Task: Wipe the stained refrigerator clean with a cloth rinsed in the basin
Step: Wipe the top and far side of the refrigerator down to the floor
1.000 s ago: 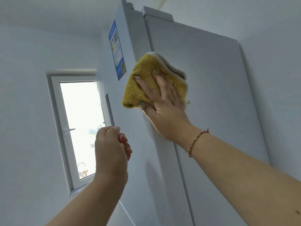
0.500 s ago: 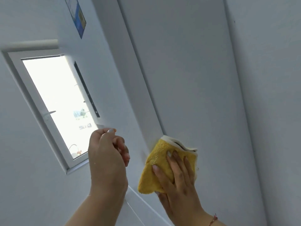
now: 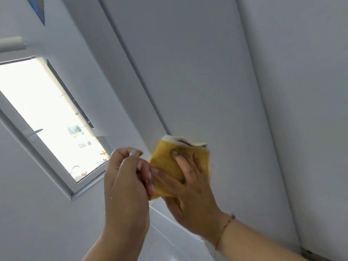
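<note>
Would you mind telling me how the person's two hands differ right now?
The right hand lies flat with fingers spread, pressing the yellow cloth against the white refrigerator; the left hand is curled, holds nothing and hangs clear of it. Only the right wrist wears a thin bracelet. Both are bare and raised.

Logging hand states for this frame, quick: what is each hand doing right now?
Left hand: fingers curled, holding nothing, off the refrigerator.
Right hand: fingers straight, pressing the yellow cloth flat against it.
</note>
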Demonstrator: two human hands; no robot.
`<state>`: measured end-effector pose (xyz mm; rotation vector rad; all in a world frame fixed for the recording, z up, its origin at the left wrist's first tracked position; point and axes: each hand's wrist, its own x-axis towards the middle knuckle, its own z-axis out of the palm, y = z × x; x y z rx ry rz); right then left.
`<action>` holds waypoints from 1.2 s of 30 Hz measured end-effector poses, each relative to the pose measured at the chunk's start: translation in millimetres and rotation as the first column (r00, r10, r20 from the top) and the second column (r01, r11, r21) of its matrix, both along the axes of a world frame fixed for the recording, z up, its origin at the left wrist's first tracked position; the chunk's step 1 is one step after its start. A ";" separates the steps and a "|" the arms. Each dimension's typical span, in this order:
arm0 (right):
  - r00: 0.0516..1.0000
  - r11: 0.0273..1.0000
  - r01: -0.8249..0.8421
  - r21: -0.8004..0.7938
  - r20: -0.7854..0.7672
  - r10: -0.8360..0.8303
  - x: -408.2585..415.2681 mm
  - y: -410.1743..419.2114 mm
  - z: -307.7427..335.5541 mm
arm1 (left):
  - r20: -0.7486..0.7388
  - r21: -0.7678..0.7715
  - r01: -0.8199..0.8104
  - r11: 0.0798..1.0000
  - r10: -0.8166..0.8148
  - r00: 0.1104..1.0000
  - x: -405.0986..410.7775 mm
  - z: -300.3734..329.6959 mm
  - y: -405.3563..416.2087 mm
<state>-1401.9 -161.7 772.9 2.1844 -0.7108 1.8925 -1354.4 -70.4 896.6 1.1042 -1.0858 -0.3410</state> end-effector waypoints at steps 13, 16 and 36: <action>0.999 0.983 -0.036 0.179 0.038 0.030 -0.9 -6.9 -44.0 | 0.177 0.211 0.238 0.948 -0.276 0.945 -5.9 -17.1 -4.5; 0.999 0.934 -0.043 0.356 0.005 0.044 -3.6 -0.6 -94.4 | 0.223 0.367 0.267 0.891 -0.363 0.905 -1.8 -46.4 -7.3; 0.882 0.743 -0.302 0.597 0.471 -0.021 29.4 54.8 -130.2 | 0.064 0.462 0.436 0.772 -0.520 0.852 6.2 -100.4 -17.4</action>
